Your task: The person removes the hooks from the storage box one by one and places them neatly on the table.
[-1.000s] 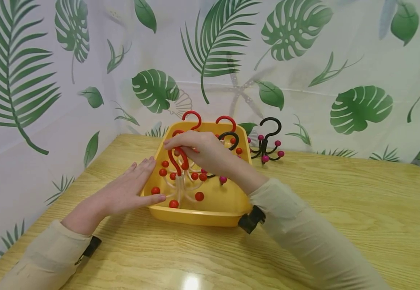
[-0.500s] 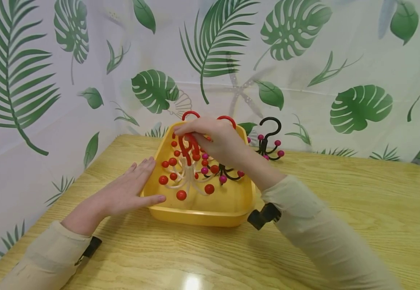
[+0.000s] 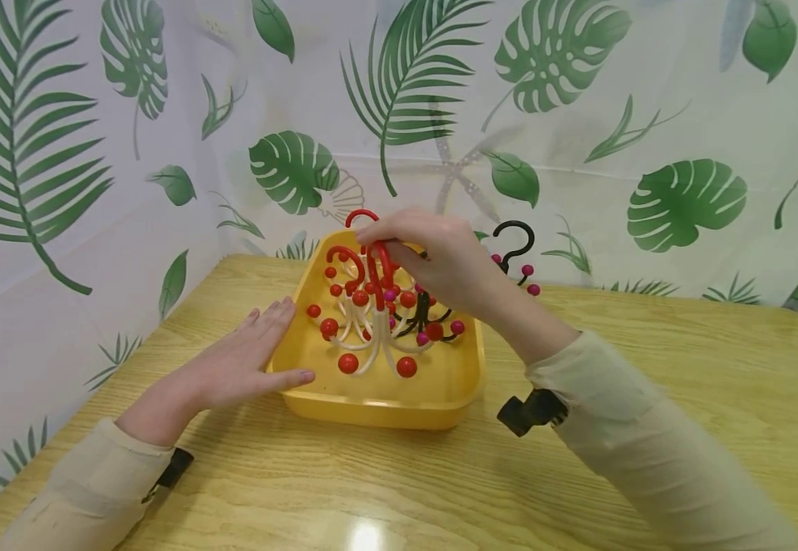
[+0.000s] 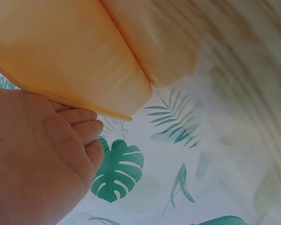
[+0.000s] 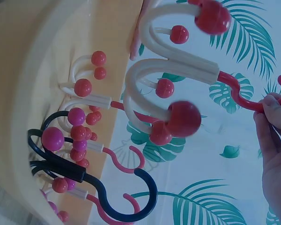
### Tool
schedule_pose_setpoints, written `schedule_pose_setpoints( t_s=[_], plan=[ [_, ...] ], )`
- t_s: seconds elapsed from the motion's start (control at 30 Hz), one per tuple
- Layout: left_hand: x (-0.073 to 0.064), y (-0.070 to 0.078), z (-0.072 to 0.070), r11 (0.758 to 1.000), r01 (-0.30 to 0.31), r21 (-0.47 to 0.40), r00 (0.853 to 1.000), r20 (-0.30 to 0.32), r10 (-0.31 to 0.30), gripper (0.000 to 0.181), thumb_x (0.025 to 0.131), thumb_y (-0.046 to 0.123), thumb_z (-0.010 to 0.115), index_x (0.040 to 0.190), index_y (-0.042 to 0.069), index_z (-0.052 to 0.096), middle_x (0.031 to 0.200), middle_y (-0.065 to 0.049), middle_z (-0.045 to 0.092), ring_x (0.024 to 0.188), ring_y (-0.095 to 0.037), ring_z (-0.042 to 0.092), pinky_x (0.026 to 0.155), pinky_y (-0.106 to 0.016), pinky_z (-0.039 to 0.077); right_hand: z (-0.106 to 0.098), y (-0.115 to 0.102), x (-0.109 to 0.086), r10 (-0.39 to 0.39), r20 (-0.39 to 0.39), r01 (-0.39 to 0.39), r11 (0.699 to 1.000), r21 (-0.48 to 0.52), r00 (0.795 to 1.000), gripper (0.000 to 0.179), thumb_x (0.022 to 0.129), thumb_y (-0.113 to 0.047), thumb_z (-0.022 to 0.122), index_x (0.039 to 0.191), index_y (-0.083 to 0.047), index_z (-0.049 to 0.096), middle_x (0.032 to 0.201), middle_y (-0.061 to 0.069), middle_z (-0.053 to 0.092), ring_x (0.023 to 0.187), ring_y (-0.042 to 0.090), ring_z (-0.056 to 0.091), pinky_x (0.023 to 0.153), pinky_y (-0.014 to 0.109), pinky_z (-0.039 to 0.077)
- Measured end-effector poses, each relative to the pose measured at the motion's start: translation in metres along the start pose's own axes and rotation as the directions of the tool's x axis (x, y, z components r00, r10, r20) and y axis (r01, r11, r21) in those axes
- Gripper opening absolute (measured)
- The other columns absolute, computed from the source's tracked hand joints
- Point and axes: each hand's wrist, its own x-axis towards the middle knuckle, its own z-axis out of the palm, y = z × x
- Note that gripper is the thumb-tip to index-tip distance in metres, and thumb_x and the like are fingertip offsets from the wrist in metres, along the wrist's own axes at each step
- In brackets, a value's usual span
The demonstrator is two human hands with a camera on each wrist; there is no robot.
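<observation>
My right hand (image 3: 440,252) pinches the red hook of a white claw-shaped multi-hook hanger (image 3: 380,325) with red ball tips. In the right wrist view, the thumb and fingers of that hand (image 5: 275,150) hold the hook end of this hanger (image 5: 196,70). The hanger is over the yellow tray (image 3: 371,414); whether its balls touch anything below is unclear. My left hand (image 3: 240,367) rests with straight fingers along the tray's left rim, thumb over the near corner. In the left wrist view, the left hand (image 4: 42,159) lies against the tray wall (image 4: 75,61).
Inside the tray are a black hanger (image 5: 61,166) with magenta balls and several white ones with red hooks (image 3: 346,264). Another black hanger (image 3: 514,237) stands on the wooden table (image 3: 646,383) behind the tray's right side. A leaf-patterned wall (image 3: 578,176) borders the table.
My right hand has moved rightward with the held hanger, away from another red-hooked hanger that now shows behind it at left. My left hand has stayed on the rim.
</observation>
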Motion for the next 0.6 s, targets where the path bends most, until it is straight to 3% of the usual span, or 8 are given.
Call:
schedule_pose_setpoints(
  t_s=[0.6],
  plan=[
    [0.0, -0.003, 0.0, 1.0, -0.006, 0.009, 1.0, 0.0, 0.006, 0.105, 0.086, 0.07, 0.047, 0.152, 0.001, 0.004, 0.159, -0.012, 0.0, 0.145, -0.025, 0.0, 0.116, -0.044, 0.003, -0.016, -0.008, -0.006, -0.033, -0.039, 0.031, 0.999, -0.042, 0.999, 0.019, 0.082, 0.004, 0.071, 0.1, -0.003, 0.071, 0.098, 0.004, 0.07, 0.096, 0.016, 0.06, 0.083, 0.029, 0.05]
  ],
)
